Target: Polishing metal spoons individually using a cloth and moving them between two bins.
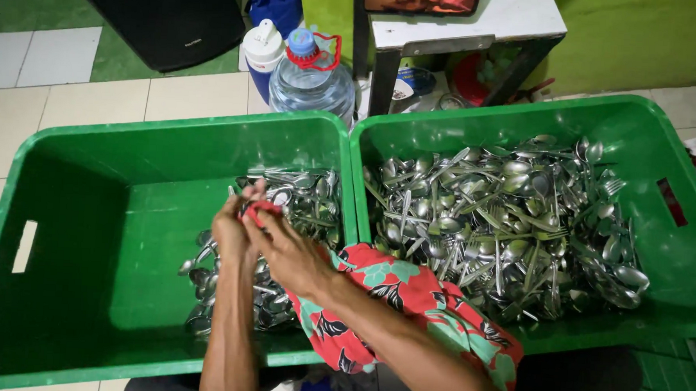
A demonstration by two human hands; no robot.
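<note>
Over the left green crate [66,207], both hands meet with a red flowered cloth [406,300] between them. That cloth trails back across the shared rim of the two crates and drapes over the person's right forearm, probably so the loose length stays handy while one end is worked. The left hand [233,233] and the right hand [287,251] are pressed close together, fingers curled around a bunched red corner of the cloth [260,209]; something thin seems to be wrapped inside that corner, but it is hidden and I cannot tell what it is. Just under the hands lies a smaller heap of spoons [283,240] against the crate's right wall, leaving much of its floor bare. The right green crate [674,257] holds a far bigger tangle of spoons and forks [503,226], close to the right elbow, which looks like the pile being drawn from. Beyond the crates stand a water bottle [314,81] and a white table [465,25].
</note>
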